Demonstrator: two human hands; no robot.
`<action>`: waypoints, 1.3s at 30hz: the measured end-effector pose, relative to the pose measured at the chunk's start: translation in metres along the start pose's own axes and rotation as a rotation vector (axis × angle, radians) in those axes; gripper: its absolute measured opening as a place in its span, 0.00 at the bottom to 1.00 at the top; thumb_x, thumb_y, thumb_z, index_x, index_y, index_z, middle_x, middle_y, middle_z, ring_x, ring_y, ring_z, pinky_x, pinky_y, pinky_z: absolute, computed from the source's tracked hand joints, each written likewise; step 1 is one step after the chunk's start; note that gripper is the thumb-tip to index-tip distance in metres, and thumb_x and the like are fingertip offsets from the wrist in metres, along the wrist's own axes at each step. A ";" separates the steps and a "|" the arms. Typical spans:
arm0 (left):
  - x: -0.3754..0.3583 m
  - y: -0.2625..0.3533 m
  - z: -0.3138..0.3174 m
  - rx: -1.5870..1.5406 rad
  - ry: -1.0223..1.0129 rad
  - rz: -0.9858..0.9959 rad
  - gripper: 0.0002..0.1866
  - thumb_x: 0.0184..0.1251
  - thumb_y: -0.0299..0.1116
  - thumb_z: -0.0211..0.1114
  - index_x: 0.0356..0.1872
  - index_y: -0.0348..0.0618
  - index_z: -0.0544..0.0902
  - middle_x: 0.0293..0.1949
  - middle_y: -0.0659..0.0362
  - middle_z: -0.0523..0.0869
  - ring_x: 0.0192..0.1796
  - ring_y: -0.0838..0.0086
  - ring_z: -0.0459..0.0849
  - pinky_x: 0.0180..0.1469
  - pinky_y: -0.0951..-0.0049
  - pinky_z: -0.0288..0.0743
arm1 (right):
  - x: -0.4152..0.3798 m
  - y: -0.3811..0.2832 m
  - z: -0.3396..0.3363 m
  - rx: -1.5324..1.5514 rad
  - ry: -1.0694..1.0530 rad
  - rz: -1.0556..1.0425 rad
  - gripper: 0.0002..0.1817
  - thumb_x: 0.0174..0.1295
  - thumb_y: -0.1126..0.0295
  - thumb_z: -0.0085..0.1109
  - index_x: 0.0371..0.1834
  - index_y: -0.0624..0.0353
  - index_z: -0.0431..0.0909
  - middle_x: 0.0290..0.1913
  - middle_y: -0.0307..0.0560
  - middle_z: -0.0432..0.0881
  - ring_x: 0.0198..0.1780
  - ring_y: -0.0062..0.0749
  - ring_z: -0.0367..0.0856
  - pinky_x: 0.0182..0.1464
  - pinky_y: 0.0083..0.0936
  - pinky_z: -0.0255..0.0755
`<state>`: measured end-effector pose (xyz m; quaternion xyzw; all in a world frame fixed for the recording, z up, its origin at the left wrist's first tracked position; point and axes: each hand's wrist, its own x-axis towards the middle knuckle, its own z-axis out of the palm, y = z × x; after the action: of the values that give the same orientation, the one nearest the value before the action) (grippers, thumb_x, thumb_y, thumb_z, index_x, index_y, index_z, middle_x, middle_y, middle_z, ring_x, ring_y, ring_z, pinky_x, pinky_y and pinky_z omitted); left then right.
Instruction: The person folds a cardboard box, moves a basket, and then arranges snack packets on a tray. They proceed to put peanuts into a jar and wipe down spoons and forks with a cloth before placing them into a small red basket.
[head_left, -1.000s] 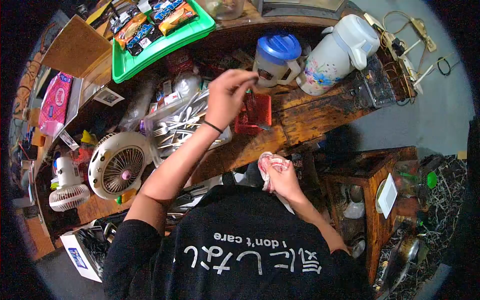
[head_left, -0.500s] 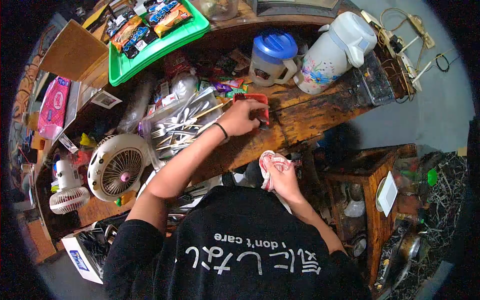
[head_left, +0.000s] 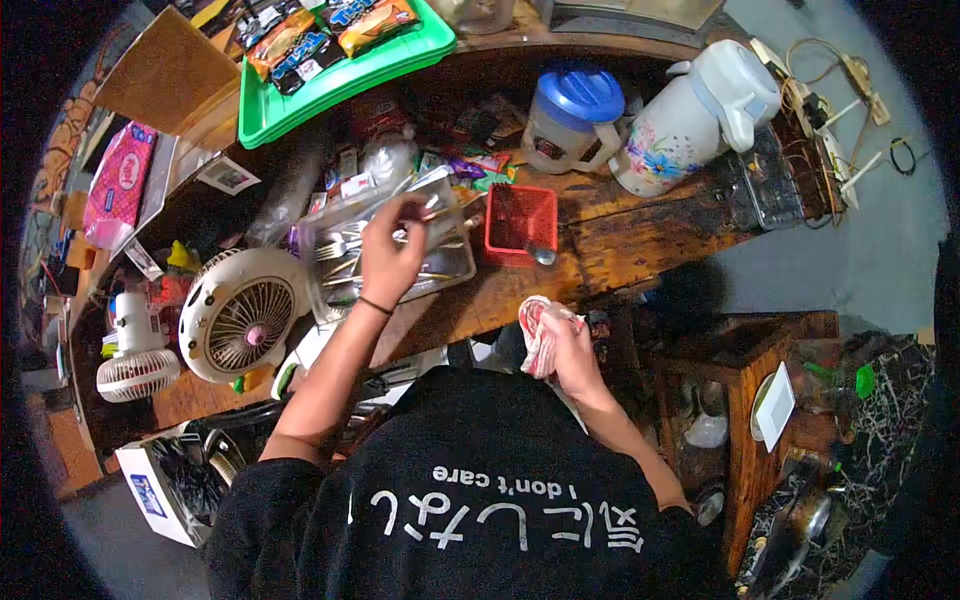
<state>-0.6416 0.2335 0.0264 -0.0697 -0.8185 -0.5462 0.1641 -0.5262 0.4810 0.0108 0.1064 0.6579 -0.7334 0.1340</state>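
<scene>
Left hand [head_left: 390, 250] hovers above the clear tray [head_left: 450, 262] at left of center, its fingers curled and blurred by motion; I cannot tell how wide they stand or whether they hold a utensil. The hand hides part of the loose cutlery [head_left: 338, 250], whose pieces lie crossed at various angles. The tray's long axis runs roughly left to right, its right end tipped toward the top of the frame. Just right of it on the tabletop [head_left: 610, 222], a red basket [head_left: 510, 256] holds dark, indistinct contents. Below the basket, near center, the right hand [head_left: 573, 358] grips a bunched red-and-white cloth [head_left: 540, 335], partly covered by the fingers, its longer extent running up and down the frame.
</scene>
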 end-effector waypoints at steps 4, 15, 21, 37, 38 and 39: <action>-0.025 -0.032 -0.034 0.351 0.006 -0.104 0.09 0.56 0.24 0.63 0.39 0.35 0.82 0.33 0.49 0.84 0.33 0.61 0.84 0.38 0.68 0.76 | 0.005 0.002 0.012 0.430 -0.115 0.117 0.23 0.66 0.63 0.39 0.57 0.67 0.70 0.53 0.49 0.78 0.54 0.32 0.77 0.59 0.30 0.68; -0.027 -0.073 -0.052 0.695 -0.263 -0.062 0.11 0.55 0.28 0.64 0.41 0.47 0.86 0.42 0.54 0.83 0.48 0.56 0.79 0.51 0.61 0.76 | 0.021 -0.017 0.051 0.348 -0.305 0.237 0.16 0.67 0.74 0.42 0.56 0.63 0.69 0.43 0.43 0.77 0.43 0.29 0.80 0.46 0.29 0.76; -0.018 -0.050 -0.070 0.661 -0.098 0.102 0.10 0.54 0.25 0.63 0.39 0.44 0.84 0.41 0.52 0.83 0.45 0.53 0.81 0.47 0.58 0.76 | 0.026 -0.012 0.048 0.350 -0.324 0.202 0.16 0.68 0.73 0.43 0.58 0.64 0.68 0.44 0.45 0.77 0.44 0.30 0.80 0.49 0.31 0.76; 0.012 -0.002 -0.109 0.363 0.072 0.151 0.09 0.60 0.25 0.66 0.40 0.33 0.82 0.32 0.50 0.82 0.33 0.63 0.83 0.39 0.71 0.75 | 0.026 -0.004 0.047 0.377 -0.312 0.181 0.18 0.67 0.75 0.44 0.60 0.65 0.68 0.49 0.43 0.77 0.49 0.27 0.79 0.51 0.29 0.75; 0.012 -0.001 -0.110 0.303 0.096 0.067 0.07 0.61 0.26 0.66 0.36 0.31 0.80 0.29 0.54 0.83 0.33 0.72 0.82 0.38 0.74 0.74 | 0.026 -0.005 0.047 0.378 -0.311 0.180 0.18 0.67 0.75 0.44 0.60 0.65 0.68 0.49 0.43 0.77 0.49 0.27 0.79 0.51 0.29 0.75; 0.012 0.002 -0.110 0.303 0.095 0.067 0.07 0.61 0.26 0.66 0.36 0.31 0.80 0.29 0.54 0.83 0.33 0.72 0.82 0.38 0.74 0.74 | 0.026 -0.005 0.048 0.343 -0.286 0.180 0.18 0.68 0.74 0.45 0.61 0.64 0.68 0.49 0.43 0.77 0.49 0.27 0.79 0.52 0.29 0.75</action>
<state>-0.6309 0.1331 0.0707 -0.0457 -0.8800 -0.4133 0.2294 -0.5512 0.4329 0.0126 0.0810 0.4861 -0.8269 0.2707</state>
